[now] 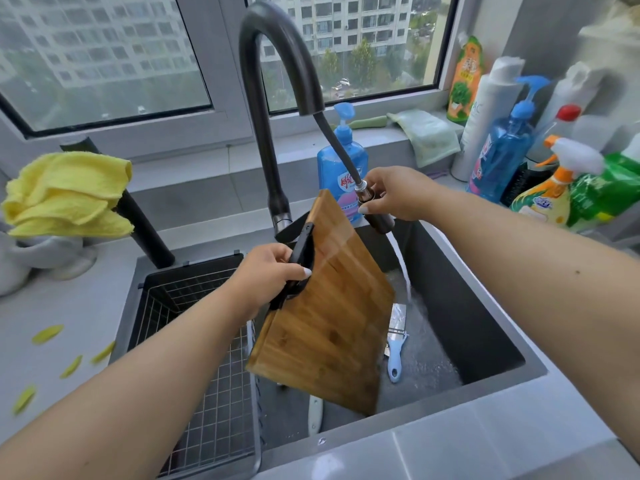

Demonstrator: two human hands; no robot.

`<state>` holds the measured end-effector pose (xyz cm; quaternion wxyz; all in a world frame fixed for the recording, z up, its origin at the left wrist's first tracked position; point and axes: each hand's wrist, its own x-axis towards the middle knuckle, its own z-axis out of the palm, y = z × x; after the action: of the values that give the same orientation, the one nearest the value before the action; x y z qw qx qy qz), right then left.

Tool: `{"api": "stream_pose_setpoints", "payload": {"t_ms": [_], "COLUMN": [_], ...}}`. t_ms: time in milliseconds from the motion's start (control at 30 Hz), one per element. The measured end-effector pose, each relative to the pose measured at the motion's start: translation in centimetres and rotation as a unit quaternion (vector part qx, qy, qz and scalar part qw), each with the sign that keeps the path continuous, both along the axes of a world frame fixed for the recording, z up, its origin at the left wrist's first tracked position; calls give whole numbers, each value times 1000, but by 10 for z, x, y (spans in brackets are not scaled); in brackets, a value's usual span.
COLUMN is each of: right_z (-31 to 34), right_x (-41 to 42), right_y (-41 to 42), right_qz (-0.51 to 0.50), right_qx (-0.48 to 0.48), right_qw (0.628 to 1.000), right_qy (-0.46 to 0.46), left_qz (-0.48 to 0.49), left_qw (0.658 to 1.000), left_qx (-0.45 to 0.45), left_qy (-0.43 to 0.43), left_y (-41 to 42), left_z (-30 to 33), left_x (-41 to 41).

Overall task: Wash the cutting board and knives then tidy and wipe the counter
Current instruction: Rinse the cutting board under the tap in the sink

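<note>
A kitchen sink [485,341] is set into a grey desk [450,445] below a window through which apartment blocks are seen. Everything here is placed relative to that sink. Above its middle, a wooden cutting board [329,313] is held tilted, its lower corner dipping toward the basin. It is gripped by the left hand [266,275], whose fingers are closed around the black handle at the board's edge. Over the sink's back rim, the pull-out spray head [375,211] is held by the right hand [398,194], the fingers wrapped around it; its hose runs up to the dark faucet [266,116]. A stream of water falls past the board's right edge into the basin, apparently missing the wood. On the sink's floor a blue-handled tool [396,351] lies just right of the board, and a white knife handle [315,415] shows below the board's lower edge. A wire basket [207,393] fills the sink's left part. On the desk left of the sink, yellow scraps [46,334] are scattered, and a yellow cloth [69,195] is draped farther back.

The rinsing step seems to be in hand. It would be done well if the spray were turned onto the board's upper face, so runoff drains down the tilt into the basin, and the board then flipped.
</note>
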<state>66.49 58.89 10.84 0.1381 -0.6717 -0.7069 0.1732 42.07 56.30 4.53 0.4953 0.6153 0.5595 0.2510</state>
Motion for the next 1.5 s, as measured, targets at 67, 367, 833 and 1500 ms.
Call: {"api": "stream_pose_setpoints", "payload": {"t_ms": [67,367,833,1500], "right_z": [-1,-4,4,-12], "right_x": [1,5,14,2], "right_y": [1,19,29,28], "right_qz": [-1,-13,31,38], "right_qx": [6,5,-149,-171], "right_qw": [1000,998,974,963], "right_qy": [9,57,169,206], "left_qz": [-8,-52,-340,-232], "left_qw": [1000,999,933,874], "left_qx": [-11,-13,50,296], "left_qy": [-2,5,103,308], "left_y": [-2,-10,1,14], "left_z": [0,11,47,-1], "left_x": [-5,-19,44,14]}}
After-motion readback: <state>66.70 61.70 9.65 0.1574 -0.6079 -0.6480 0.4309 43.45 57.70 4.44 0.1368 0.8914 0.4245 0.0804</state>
